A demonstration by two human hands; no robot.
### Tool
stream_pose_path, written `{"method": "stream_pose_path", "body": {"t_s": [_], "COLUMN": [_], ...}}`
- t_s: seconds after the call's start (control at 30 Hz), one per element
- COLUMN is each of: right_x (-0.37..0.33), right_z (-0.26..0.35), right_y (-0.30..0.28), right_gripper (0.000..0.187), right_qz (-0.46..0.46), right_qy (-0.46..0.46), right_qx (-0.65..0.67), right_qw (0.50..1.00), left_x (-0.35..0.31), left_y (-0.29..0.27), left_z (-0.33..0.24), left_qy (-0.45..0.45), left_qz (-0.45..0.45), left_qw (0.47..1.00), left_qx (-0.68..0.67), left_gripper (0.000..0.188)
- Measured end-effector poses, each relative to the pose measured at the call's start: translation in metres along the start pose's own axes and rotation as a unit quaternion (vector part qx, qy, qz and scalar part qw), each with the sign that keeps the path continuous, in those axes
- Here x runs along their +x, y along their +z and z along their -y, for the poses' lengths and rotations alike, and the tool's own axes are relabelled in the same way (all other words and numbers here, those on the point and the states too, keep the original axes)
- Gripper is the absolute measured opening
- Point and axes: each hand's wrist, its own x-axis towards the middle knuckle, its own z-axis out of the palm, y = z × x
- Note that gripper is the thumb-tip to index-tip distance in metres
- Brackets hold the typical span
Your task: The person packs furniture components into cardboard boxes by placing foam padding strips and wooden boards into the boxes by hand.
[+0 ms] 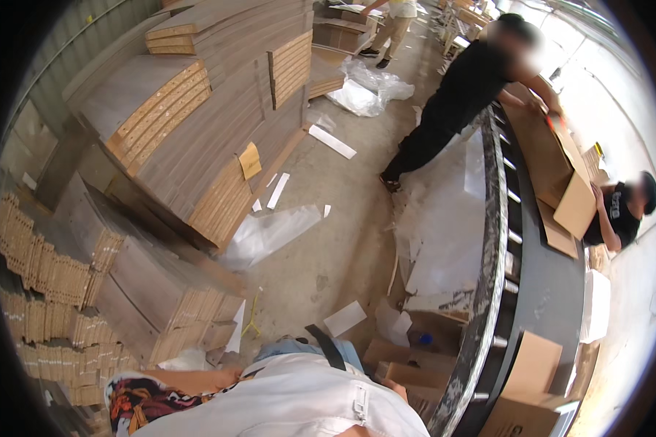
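My left hand (228, 376) rests against my left hip at the edge of my white top, and its fingers are tucked out of sight. Nearest to it is a low stack of wood-grain boards (160, 298) with raw chipboard edges. Only a small part of my right hand (394, 389) shows beside my right side, above open cardboard boxes (423, 375) on the floor. What its fingers do is hidden. A dark strap (326, 348) hangs across the front of my waist.
A conveyor (543, 306) runs along the right, bearing an open carton (536, 368) close by. Two people handle a long cardboard box (554, 156) farther along. Tall panel stacks (226, 95) stand left. Plastic sheeting (273, 233) and white strips (333, 142) litter the floor.
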Motion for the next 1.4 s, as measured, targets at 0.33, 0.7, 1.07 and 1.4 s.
{"method": "stream_pose_path", "body": {"t_s": [0.33, 0.7, 1.07, 1.4], "right_x": [0.333, 0.688, 0.894, 1.137], "right_z": [-0.001, 0.237, 0.318, 0.344], "right_y": [-0.098, -0.186, -0.228, -0.301], "right_gripper": [0.031, 0.029, 0.025, 0.029], "right_qz": [0.188, 0.106, 0.259, 0.240], "right_qy": [-0.046, -0.221, -0.215, 0.048], "right_qx": [-0.335, -0.272, -0.318, -0.282], "right_qw": [0.922, 0.931, 0.886, 0.928], "left_x": [0.049, 0.141, 0.254, 0.437], "left_y": [-0.123, -0.229, -0.566, -0.827], "left_z": [-0.070, -0.208, -0.473, -0.759], "left_qy": [0.076, 0.164, 0.105, 0.270], "left_qz": [-0.141, -0.216, -0.376, -0.377], "left_qw": [0.985, 0.951, 0.783, 0.874], "left_qx": [-0.058, -0.145, -0.485, -0.146], "left_gripper": [0.012, 0.012, 0.016, 0.026]}}
